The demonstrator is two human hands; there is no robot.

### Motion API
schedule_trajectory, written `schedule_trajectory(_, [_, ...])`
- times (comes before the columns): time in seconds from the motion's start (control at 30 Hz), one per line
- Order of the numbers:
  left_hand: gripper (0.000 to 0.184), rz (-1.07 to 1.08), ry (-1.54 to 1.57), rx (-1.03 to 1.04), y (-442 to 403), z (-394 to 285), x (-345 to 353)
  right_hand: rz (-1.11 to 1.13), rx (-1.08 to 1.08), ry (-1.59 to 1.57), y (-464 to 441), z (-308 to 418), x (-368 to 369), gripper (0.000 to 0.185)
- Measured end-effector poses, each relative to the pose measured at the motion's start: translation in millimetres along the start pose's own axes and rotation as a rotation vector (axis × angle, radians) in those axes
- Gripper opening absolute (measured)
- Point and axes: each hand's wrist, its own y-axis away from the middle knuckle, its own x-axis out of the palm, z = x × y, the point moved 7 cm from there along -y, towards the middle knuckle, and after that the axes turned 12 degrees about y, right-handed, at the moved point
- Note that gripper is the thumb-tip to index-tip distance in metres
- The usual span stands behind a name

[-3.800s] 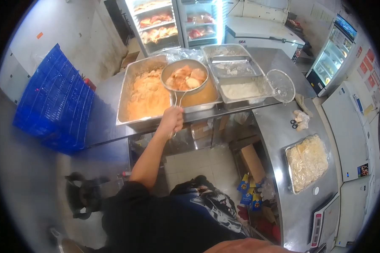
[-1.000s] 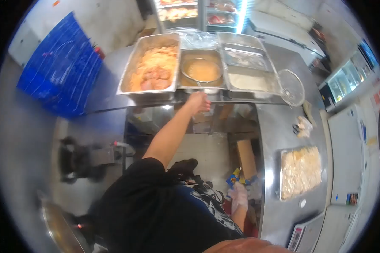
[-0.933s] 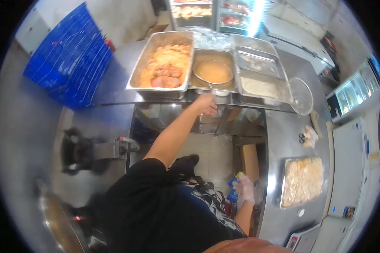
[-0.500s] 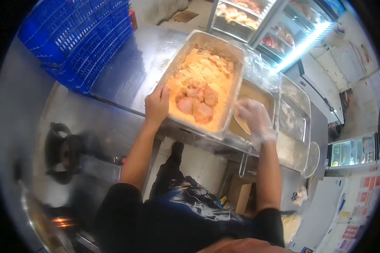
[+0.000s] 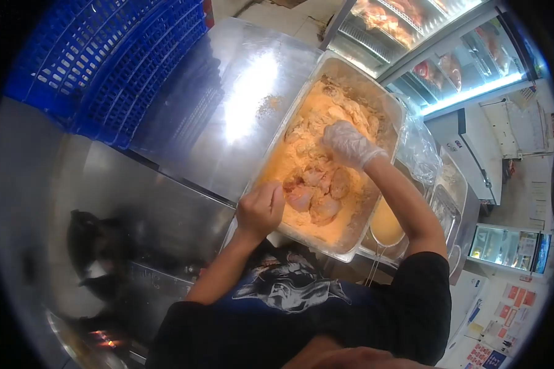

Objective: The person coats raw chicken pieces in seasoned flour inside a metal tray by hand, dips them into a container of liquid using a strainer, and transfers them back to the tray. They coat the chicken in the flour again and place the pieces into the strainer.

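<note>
A deep metal tray [image 5: 341, 251] full of orange breading flour [image 5: 308, 117] lies in front of me. Several raw chicken pieces [image 5: 317, 190] rest on the flour in its nearer half. My left hand [image 5: 261, 208] is bare and closed round the tray's left rim near the front corner. Over the far half, my right hand [image 5: 353, 144] wears a clear plastic glove, its fingers curled down at the flour. Whatever those fingers hold is hidden.
A blue plastic crate [image 5: 117, 74] stands at the left on the steel counter [image 5: 228, 117]. Right of the tray are a strainer [image 5: 386, 224] and a clear plastic bag [image 5: 420, 157]. A burner [image 5: 95, 252] sits lower left, with flame [image 5: 104, 338] nearby. Lit display fridges [image 5: 437, 67] stand behind.
My right hand has moved left from the strainer beside the tray to the flour over its far half. My left hand stays at the rim. The camera view has shifted.
</note>
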Motion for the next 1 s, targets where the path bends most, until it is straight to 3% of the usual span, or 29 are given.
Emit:
schedule_trajectory(0.1, [0.009, 0.011, -0.012, -0.016, -4, -5, -2, -0.133, 0.020, -0.040, 1, -10, 16, 0.026])
schedule_trajectory(0.17, [0.009, 0.012, -0.011, -0.030, -4, -4, -3, -0.272, -0.027, -0.082, 3, -8, 9, 0.019])
schedule_trajectory(0.4, [0.009, -0.005, 0.022, 0.004, -3, -3, -3, -0.268, 0.179, -0.132, -28, -59, -10, 0.018])
schedule_trajectory(0.47, [0.009, 0.008, 0.018, 0.022, -1, -4, -5, 0.048, 0.274, -0.163, -52, -63, 3, 0.034])
schedule_trajectory(0.57, [0.010, -0.011, 0.205, -0.045, 4, -3, -22, 0.045, 0.213, -0.280, -59, -51, -16, 0.043])
schedule_trajectory(0.63, [0.011, 0.048, 0.598, -0.305, -1, 2, -41, 0.064, 0.180, -0.297, -58, -44, -14, 0.047])
schedule_trajectory(0.67, [0.011, 0.052, 0.595, -0.297, -11, -8, -56, 0.101, 0.139, -0.311, -57, -39, -12, 0.052])
schedule_trajectory(0.73, [0.014, 0.413, 1.115, -0.120, -28, -68, -69, 0.133, 0.122, -0.181, -47, -34, -22, 0.052])
schedule_trajectory(0.8, [0.016, 0.736, 1.167, 0.252, -39, -131, -84, 0.162, 0.105, -0.049, -38, -33, -17, 0.051])
schedule_trajectory(0.87, [0.021, 1.025, 1.307, 0.438, -34, -167, -87, -0.007, -0.006, -0.076, -31, -28, -6, 0.055])
schedule_trajectory(1.0, [0.021, 1.149, 1.271, 0.564, -19, -190, -79, -0.201, 0.008, -0.094, -12, -9, 0, 0.046])
